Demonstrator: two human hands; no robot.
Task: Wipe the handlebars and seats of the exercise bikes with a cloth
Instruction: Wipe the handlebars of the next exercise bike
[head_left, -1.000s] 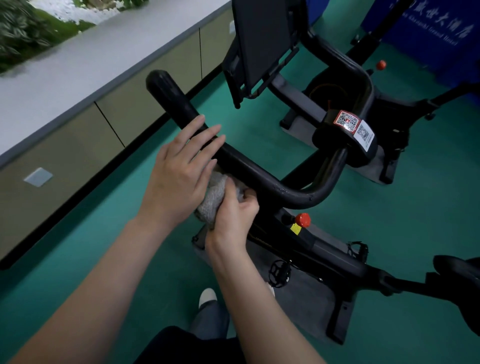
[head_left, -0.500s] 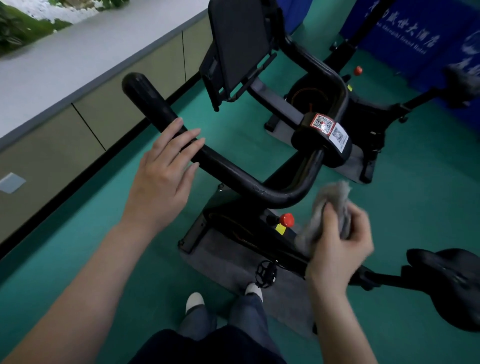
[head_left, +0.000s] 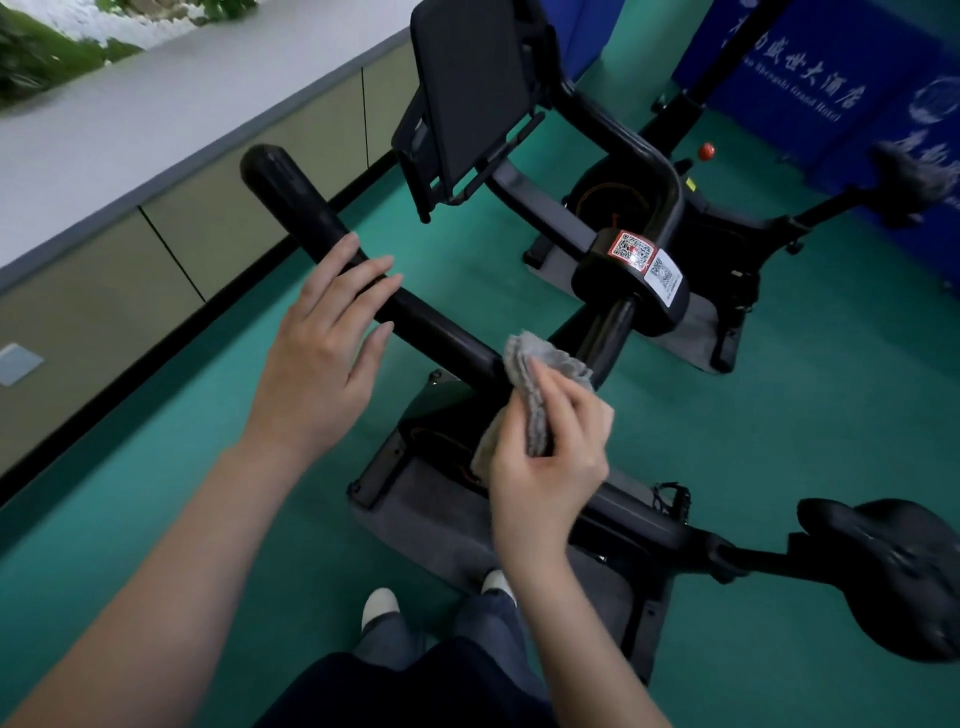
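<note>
A green floor fills most of the view, with a blue banner standing at the far right. The near exercise bike is black and stands on a grey mat. A second bike is parked just beyond it. The near bike's seat is a dark, rounded saddle at the lower right (blurred at this edge). Its handlebar is a thick matte-black tube with a rounded end, running diagonally and curving up toward the stem. A dark screen tilts above it.

The left hand lies across the handlebar, fingers straight, its grip open. The right hand has its grip closed on the cloth, thumb laid over it. The cloth is grey, nubbly and folded into layers, held up at the handlebar's bend; whether it touches the tube I cannot tell. QR stickers mark the stem cap. A small red knob shows on the far bike.
</note>
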